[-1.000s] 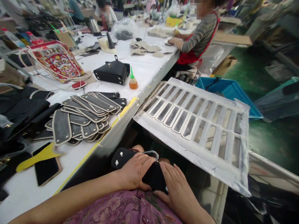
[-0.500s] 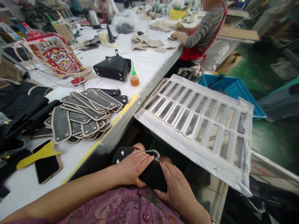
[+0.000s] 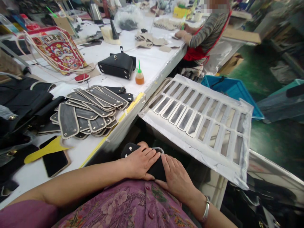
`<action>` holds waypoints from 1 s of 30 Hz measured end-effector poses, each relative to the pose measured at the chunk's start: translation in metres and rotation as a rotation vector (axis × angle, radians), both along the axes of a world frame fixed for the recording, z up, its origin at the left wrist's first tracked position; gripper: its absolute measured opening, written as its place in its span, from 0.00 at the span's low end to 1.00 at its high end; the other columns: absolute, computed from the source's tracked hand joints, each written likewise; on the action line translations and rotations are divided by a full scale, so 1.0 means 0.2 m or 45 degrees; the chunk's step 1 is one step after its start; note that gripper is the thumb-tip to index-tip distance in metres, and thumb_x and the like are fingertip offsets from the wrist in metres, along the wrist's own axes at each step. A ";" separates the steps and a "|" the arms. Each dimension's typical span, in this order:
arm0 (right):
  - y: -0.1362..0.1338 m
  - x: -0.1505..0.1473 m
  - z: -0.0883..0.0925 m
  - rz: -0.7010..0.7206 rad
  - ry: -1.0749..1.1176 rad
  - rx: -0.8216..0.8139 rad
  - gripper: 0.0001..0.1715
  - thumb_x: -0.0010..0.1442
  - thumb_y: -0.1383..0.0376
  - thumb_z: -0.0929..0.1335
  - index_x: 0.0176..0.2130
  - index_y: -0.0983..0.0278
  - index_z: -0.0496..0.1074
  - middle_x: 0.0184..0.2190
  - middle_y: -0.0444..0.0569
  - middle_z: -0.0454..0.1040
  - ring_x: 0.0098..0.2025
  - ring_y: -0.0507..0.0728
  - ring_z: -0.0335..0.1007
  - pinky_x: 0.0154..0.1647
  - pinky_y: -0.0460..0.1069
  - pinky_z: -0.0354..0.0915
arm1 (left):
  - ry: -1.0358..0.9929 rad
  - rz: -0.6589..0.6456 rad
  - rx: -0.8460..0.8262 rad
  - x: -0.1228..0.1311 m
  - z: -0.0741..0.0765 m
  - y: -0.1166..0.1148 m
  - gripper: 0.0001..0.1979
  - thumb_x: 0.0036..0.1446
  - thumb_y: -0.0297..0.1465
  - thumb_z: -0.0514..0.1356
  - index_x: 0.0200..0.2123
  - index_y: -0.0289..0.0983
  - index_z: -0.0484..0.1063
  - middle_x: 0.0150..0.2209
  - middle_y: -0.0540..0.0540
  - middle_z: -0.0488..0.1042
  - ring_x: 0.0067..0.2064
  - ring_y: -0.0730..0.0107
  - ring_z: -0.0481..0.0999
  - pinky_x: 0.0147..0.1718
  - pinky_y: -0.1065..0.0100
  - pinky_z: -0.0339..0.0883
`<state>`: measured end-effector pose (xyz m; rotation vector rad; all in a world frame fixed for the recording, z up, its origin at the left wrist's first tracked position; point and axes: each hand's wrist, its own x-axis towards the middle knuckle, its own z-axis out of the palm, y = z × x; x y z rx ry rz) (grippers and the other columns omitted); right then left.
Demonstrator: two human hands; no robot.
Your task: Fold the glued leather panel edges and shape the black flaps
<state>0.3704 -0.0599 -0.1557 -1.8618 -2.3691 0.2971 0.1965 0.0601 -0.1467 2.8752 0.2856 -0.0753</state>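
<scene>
A small black bag [image 3: 158, 170] rests in my lap against the purple shirt, its far parts hidden under my hands. White patches show at its left end, and a pale grey curved edge at the top. My left hand [image 3: 142, 162] lies over the bag's upper side, fingers together and pressed on it, thumb nearer my body. From the right, my right hand [image 3: 177, 174] grips the other side, its fingertips almost meeting those of the left. Nearest on the table is a pile of black pieces [image 3: 89, 110] with pale edges and metal studs.
On my right stands a slotted white rack [image 3: 177, 134] holding several black panels, a blue crate [image 3: 234, 91] behind it. The table bears a black bag [image 3: 117, 65], an orange-liquid bottle [image 3: 139, 77], a yellow scraper [image 3: 45, 151] and a phone [image 3: 55, 163]. A co-worker [image 3: 206, 38] sits farther back.
The view has shifted slightly, so table items appear a little to the right. Both hands stay on the black bag, and their fingertips have moved closer together along its top edge.
</scene>
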 end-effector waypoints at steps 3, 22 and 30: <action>0.01 -0.03 0.01 -0.019 -0.048 0.015 0.49 0.54 0.42 0.63 0.58 0.77 0.54 0.56 0.65 0.58 0.56 0.68 0.53 0.55 0.62 0.54 | -0.004 -0.013 0.024 0.02 0.01 0.00 0.42 0.50 0.53 0.54 0.57 0.26 0.52 0.52 0.33 0.62 0.53 0.50 0.59 0.52 0.52 0.49; 0.01 -0.07 -0.06 -0.028 -0.230 0.170 0.55 0.50 0.45 0.66 0.62 0.75 0.43 0.59 0.62 0.53 0.60 0.66 0.47 0.59 0.61 0.48 | -0.102 0.067 0.029 -0.24 0.02 0.15 0.50 0.45 0.58 0.54 0.61 0.28 0.46 0.60 0.35 0.53 0.58 0.51 0.54 0.58 0.52 0.40; 0.24 -0.28 -0.06 -0.015 -0.099 0.170 0.54 0.50 0.38 0.62 0.58 0.77 0.52 0.54 0.66 0.60 0.54 0.69 0.55 0.52 0.62 0.54 | -0.024 0.121 0.035 -0.22 0.02 0.19 0.45 0.45 0.51 0.58 0.58 0.26 0.51 0.51 0.34 0.63 0.52 0.51 0.60 0.52 0.55 0.50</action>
